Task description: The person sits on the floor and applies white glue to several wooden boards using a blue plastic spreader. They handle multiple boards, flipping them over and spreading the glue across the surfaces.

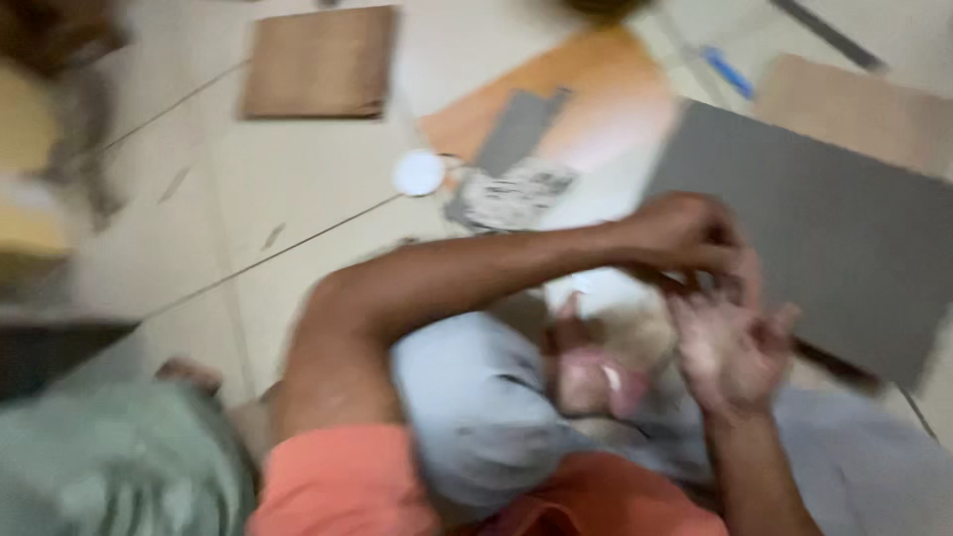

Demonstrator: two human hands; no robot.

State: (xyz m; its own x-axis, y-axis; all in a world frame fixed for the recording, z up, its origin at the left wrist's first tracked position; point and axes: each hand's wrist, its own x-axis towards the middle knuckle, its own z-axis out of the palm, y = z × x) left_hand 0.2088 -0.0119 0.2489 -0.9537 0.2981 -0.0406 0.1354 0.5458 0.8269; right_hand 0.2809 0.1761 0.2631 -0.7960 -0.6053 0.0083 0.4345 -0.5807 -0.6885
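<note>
Seen from the head camera, the whole picture is smeared by motion. Looking down, a person sits on a pale tiled floor (298,189), knees in light grey cloth, an orange sleeve at the bottom edge. The left hand (685,233) reaches across the body from the left on a bent arm, its fingers curled downward towards the other hand; whether they pinch anything cannot be told through the blur. The right hand (730,347) is just beneath it, palm up, fingers loosely spread and released. Both hands meet close together, touching or nearly so. Between the knees lies a pinkish object (591,382), too blurred to identify, just left of the right hand. A large dark grey sheet (824,228) lies on the floor behind the hands. Farther off are a brown cardboard piece (320,62), an orange board (596,99) and a small white round lid (419,172).
</note>
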